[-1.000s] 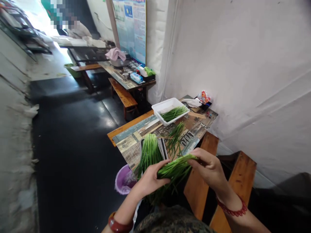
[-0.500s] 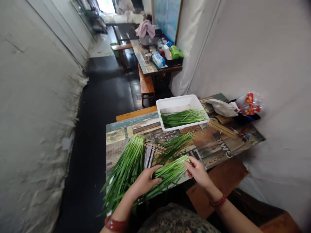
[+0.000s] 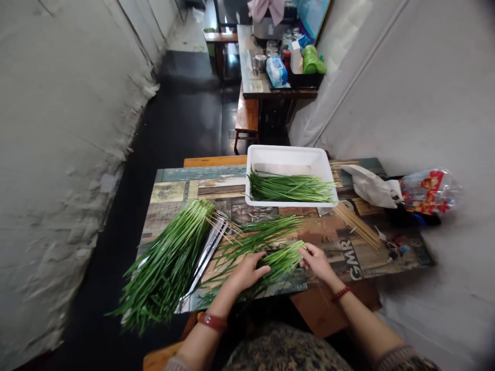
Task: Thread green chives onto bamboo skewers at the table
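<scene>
A small bunch of garlic chives (image 3: 285, 257) lies low over the near side of the patterned table, pale stem ends to the right. My left hand (image 3: 249, 270) curls round its leafy middle, thumb on top. At the stem ends my right hand (image 3: 316, 262) pinches with thumb and fingers; whether a skewer is between them I cannot tell. Just beyond are loose chives (image 3: 266, 231). On the left, a big pile of chives (image 3: 170, 257) rests on a metal tray (image 3: 209, 252), and thin skewers (image 3: 226, 226) stick out from its stem end.
Behind the loose chives stands a white plastic tub (image 3: 290, 204) holding more chives. Bamboo skewers (image 3: 358, 226) and scissors (image 3: 390, 245) lie to the right, near a plastic bag with red print (image 3: 429, 190). A wooden bench (image 3: 247, 113) and second table (image 3: 257, 87) are farther off.
My view has tilted down, so the table looks larger. Both hands keep their hold on the bunch and have shifted slightly farther in over the table.
</scene>
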The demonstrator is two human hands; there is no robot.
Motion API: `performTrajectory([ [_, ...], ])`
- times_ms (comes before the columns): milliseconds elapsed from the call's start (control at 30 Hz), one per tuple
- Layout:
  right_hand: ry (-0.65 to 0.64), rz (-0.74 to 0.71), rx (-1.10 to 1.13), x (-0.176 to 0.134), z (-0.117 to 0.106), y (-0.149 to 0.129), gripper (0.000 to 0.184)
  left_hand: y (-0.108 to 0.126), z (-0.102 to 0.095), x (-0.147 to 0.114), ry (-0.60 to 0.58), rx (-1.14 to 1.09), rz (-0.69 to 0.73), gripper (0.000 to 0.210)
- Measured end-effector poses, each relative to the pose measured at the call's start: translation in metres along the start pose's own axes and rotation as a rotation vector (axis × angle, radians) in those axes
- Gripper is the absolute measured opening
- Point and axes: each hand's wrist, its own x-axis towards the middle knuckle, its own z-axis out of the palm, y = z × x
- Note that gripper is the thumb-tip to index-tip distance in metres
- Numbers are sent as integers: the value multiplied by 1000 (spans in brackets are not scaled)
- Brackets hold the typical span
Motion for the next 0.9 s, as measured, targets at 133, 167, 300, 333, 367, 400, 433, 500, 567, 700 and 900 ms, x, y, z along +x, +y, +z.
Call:
performTrajectory([
  [133,-9,-51,-57,32,-12,16,47,-3,11,18,61,177,-56,51],
  [167,-19,-59,-66,39,-15,22,45,-4,15,21,76,225,-73,51],
  [300,-64,-106,-76,57,-24,51,40,-14,33,31,155,354,-58,54],
  [333,-75,-133,-77,59,-26,59,39,-17,38,31,182,379,-37,54],
  [367,-84,-166,-75,61,-28,65,38,-21,43,32,206,405,-14,55],
  [400,-97,-205,-78,61,-30,71,37,-24,49,32,240,436,7,55],
  [433,-102,-241,-82,62,-32,76,36,-27,54,31,270,474,36,55],
  [500,-126,-295,-76,62,-36,83,36,-29,64,29,324,554,85,52],
  [567,-150,-352,-47,61,-41,88,36,-24,74,27,380,617,95,47],
  [700,-180,-451,7,62,-48,91,33,4,90,32,609,735,37,36],
  [900,-247,-507,151,66,-53,91,31,52,100,86,620,645,167,22],
])
